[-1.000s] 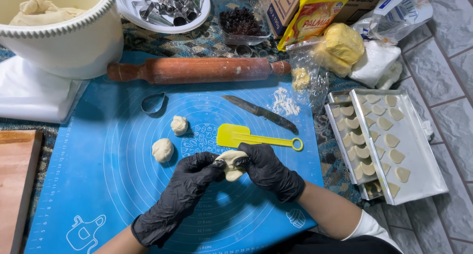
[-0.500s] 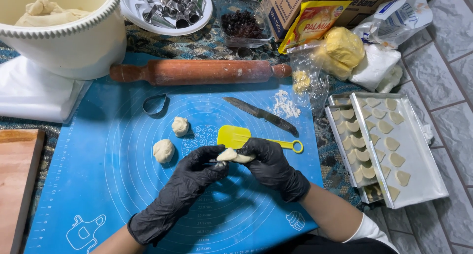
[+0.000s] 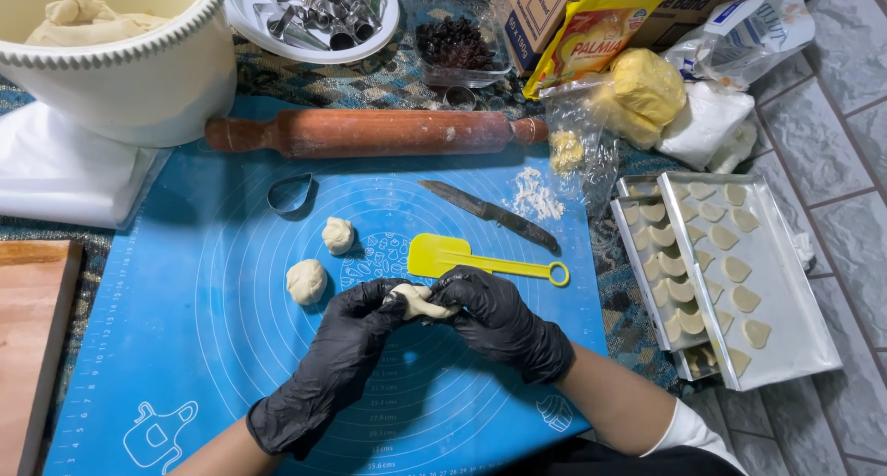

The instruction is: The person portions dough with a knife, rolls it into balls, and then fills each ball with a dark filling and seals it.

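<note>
A: What carries it all?

B: A blue baking mat point(image 3: 231, 365) on the worktop. At its far left corner stands a big cream bucket point(image 3: 120, 69) with dough inside. A wooden rolling pin point(image 3: 370, 132) lies along the far edge. Off the right edge sits a metal tray point(image 3: 785, 319) lined with cut dough shapes.

A: And on the mat itself?

B: A dark knife point(image 3: 490, 215) toward the far right, a yellow scraper point(image 3: 471, 259) just nearer than it, and a metal drop-shaped cutter point(image 3: 291, 194) toward the far left. Two dough balls point(image 3: 306, 281) lie apart from each other, left of centre.

A: The hands?

B: Both in black gloves, meeting above the middle of the mat. The left hand point(image 3: 342, 356) and right hand point(image 3: 494, 319) each pinch one end of a small dough piece point(image 3: 418, 301), fingers curled tightly round it, lifted just clear of the mat.

A: How would you do this well?

B: I'd judge light, even pressure from both sides is best, turning the piece so it closes smoothly without tearing. Keep it over the mat, near the other two balls.
</note>
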